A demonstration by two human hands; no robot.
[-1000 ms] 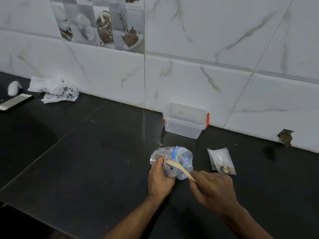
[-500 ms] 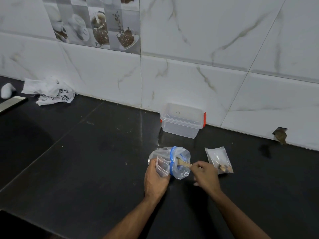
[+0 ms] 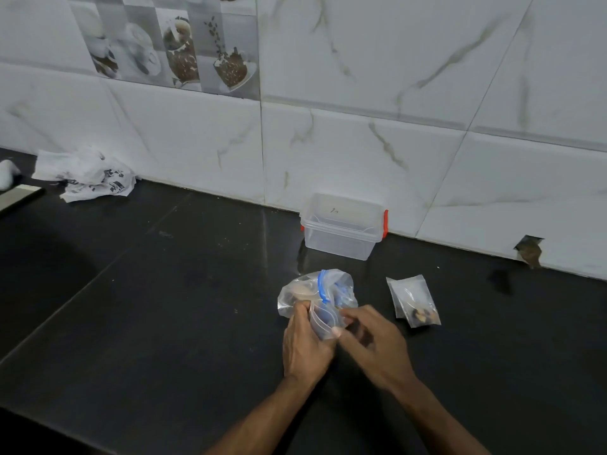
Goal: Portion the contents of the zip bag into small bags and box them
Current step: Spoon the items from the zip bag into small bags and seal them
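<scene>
A crumpled clear zip bag [image 3: 340, 285] with a blue zip strip lies on the black counter [image 3: 164, 323], with something tan inside at its left. Just in front of it, my left hand [image 3: 303, 346] grips an empty small clear bag [image 3: 323, 326] from the left. My right hand [image 3: 372, 344] pinches the same small bag at its right edge with the thumb. A filled small bag [image 3: 414, 305] with dark and tan pieces lies flat to the right. The clear box [image 3: 341, 239] with red clips stands open-topped against the wall behind.
Crumpled white printed paper [image 3: 87, 175] lies at the far left by the wall, with a flat pale object [image 3: 18, 197] and a white lump [image 3: 6, 172] beside it. A hole [image 3: 528, 252] breaks the wall tile at the right.
My right hand held a wooden spoon and dipped it into the zip bag. Now the spoon is out of that hand, which has come to the small bag.
</scene>
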